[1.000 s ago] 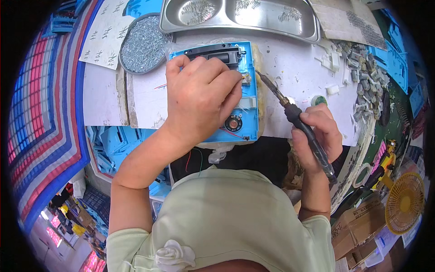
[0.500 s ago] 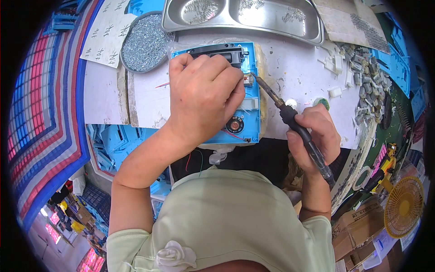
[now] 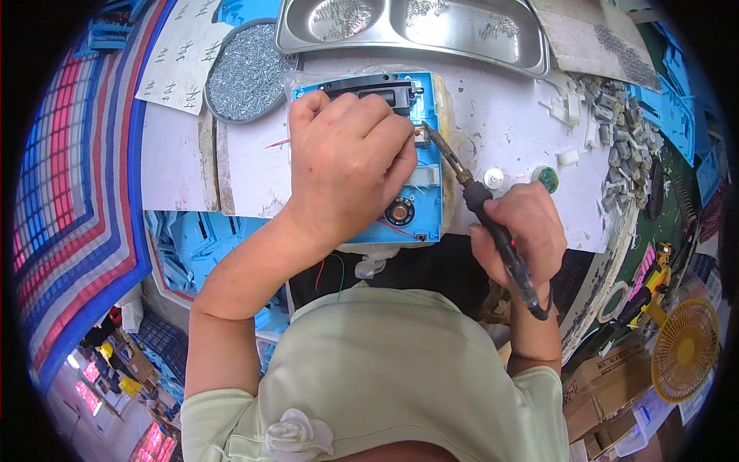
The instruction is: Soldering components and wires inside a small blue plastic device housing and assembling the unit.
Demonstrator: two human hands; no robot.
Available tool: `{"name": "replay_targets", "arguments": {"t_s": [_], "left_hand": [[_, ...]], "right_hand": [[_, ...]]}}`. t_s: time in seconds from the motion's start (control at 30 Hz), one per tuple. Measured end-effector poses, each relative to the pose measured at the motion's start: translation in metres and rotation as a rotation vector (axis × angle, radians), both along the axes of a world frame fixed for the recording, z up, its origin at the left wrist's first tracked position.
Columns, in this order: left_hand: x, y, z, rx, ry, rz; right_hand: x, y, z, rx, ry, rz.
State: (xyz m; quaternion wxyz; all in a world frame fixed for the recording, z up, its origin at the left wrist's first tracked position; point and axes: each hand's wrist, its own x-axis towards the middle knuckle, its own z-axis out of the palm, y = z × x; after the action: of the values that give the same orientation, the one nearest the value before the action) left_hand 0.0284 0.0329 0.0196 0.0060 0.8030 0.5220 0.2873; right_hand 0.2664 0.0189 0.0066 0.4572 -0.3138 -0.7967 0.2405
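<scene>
A blue plastic toy housing (image 3: 425,218) with a black part along its top and a small round speaker lies on the white bench (image 3: 500,115). My left hand (image 3: 346,158) rests flat on it, fingers curled over its middle, pressing something small near the right edge. My right hand (image 3: 517,231) grips a black-handled soldering iron (image 3: 493,223). Its metal tip touches the housing's right edge beside my left fingertips. Thin red and green wires hang from the housing toward my chest.
A steel two-compartment tray (image 3: 416,27) with small parts sits at the back. An oval dish of screws (image 3: 242,73) lies back left. Small grey parts (image 3: 616,131) are piled at right. A yellow fan (image 3: 685,350) and cardboard boxes stand lower right. Blue housings (image 3: 200,242) fill a bin below the bench.
My right hand has moved the soldering iron leftward, bringing its tip onto the housing's right edge. My left hand stays pressed on the housing.
</scene>
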Motion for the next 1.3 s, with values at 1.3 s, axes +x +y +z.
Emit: {"name": "replay_targets", "arguments": {"t_s": [1.3], "left_hand": [[-0.065, -0.026, 0.046, -0.19, 0.283, 0.07]], "right_hand": [[0.014, 0.003, 0.008, 0.061, 0.017, -0.074]]}}
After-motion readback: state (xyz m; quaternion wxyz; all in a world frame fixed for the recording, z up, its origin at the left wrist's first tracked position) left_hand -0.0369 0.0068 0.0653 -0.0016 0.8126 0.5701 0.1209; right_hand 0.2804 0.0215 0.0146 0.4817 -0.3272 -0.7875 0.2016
